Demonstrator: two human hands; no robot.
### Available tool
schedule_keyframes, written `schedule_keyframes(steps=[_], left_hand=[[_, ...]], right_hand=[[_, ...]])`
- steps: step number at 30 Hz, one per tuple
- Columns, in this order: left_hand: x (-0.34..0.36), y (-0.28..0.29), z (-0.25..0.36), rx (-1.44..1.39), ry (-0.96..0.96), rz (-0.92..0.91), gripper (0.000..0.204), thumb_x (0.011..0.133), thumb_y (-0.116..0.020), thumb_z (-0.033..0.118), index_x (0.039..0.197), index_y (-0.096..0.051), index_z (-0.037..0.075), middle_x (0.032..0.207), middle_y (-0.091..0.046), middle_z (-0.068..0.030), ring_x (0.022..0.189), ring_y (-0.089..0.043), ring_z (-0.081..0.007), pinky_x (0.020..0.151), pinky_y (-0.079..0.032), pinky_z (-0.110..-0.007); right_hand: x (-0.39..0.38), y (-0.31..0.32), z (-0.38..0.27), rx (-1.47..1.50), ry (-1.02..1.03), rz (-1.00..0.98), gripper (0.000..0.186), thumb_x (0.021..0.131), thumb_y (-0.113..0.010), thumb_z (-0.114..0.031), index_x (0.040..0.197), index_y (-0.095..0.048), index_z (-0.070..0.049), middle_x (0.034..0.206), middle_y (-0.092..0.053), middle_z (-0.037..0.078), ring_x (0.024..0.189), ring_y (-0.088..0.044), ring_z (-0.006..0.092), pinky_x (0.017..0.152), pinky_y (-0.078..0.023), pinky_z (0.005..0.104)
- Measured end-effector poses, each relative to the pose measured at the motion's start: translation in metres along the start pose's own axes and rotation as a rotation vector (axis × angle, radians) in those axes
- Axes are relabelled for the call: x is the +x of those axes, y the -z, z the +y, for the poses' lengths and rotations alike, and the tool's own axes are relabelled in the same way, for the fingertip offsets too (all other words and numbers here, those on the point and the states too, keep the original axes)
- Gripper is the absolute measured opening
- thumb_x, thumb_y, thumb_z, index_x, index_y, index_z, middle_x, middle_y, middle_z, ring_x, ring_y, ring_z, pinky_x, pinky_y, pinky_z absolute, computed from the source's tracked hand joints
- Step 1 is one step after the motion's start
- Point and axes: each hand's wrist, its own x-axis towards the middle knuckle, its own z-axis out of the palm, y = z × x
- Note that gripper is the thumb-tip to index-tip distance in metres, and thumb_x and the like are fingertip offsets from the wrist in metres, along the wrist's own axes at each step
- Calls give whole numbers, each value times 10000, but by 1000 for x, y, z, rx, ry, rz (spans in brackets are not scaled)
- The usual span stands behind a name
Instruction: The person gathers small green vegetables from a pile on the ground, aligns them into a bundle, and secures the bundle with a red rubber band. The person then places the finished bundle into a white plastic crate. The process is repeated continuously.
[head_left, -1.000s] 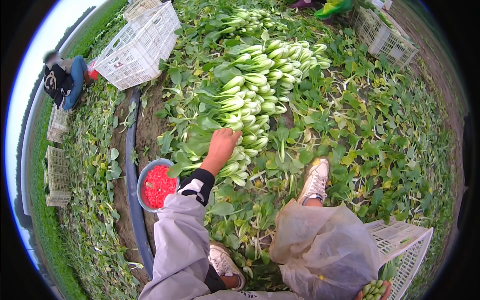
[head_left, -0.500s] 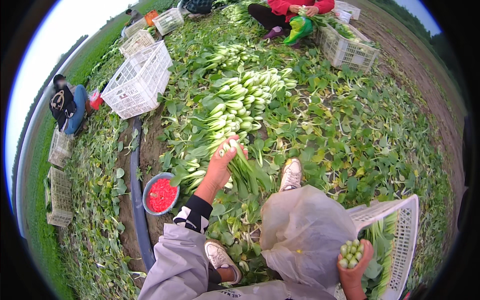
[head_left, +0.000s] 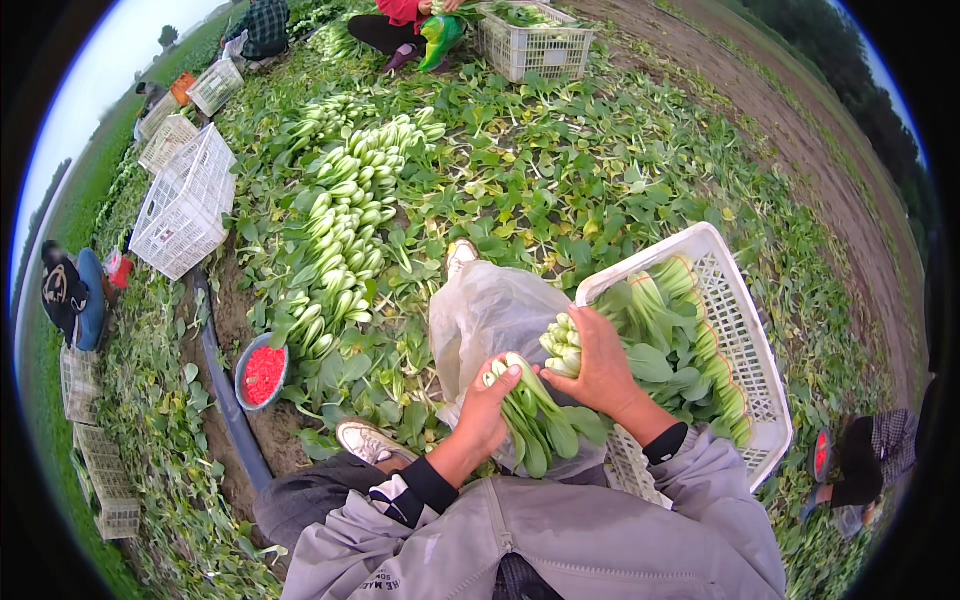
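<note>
My left hand [head_left: 484,412] is closed around a few heads of bok choy [head_left: 535,418], with their dark leaves hanging toward my lap. Close beside it, my right hand [head_left: 602,362] grips a bunch of bok choy [head_left: 561,342], its pale stem ends facing left. The two hands nearly meet in front of my knee, which has a cloudy plastic sheet [head_left: 490,315] over it. At my right stands a white slatted crate [head_left: 738,300] with bok choy bunches [head_left: 715,365] packed along its side, some banded in orange. A long heap of bok choy [head_left: 345,205] lies on the ground ahead.
A bowl [head_left: 243,396] of small red pieces sits at left beside a dark hose [head_left: 228,420]. White crates [head_left: 185,205] stand far left, another crate [head_left: 540,52] at the back. Several people crouch around, one in red [head_left: 398,25]. Loose leaves cover the ground.
My left hand has come back from the heap to my lap, bringing bok choy. My right hand has moved up and left with its bunch to meet it. The view has turned rightward.
</note>
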Motion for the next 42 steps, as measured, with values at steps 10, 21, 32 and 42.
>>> schedule_keyframes(steps=[10,21,32,42], left_hand=[[8,5,-13,381,-128,-73,332,857,-673,84,1159,-536,64,1049,-583,1,959,-558,-98,834,-471,-260],[8,-2,-16,232,-104,-52,265,843,-693,110,1048,-528,85,1010,-548,-10,918,-523,-91,805,-450,-253],[14,-5,-14,102,-34,145,311,941,-526,139,1232,-472,44,1121,-573,-88,983,-578,-178,832,-494,-321],[2,-6,-12,355,-144,-2,614,841,-558,78,1413,-343,23,1240,-501,-98,1082,-506,-185,935,-396,-289]], right_hand=[[8,12,-2,136,-45,-228,939,699,-744,-334,1405,-231,11,1354,-367,242,1254,-371,396,1063,-300,454],[28,28,-10,202,-44,-474,1055,668,-805,-375,1417,-192,46,1388,-335,270,1296,-336,410,1094,-270,442],[24,14,-13,200,-66,-320,912,651,-801,-200,1376,-292,20,1305,-437,226,1216,-440,369,1028,-366,400],[25,12,-15,231,-67,-301,885,646,-787,-167,1367,-311,24,1279,-457,228,1186,-461,374,1014,-375,399]])
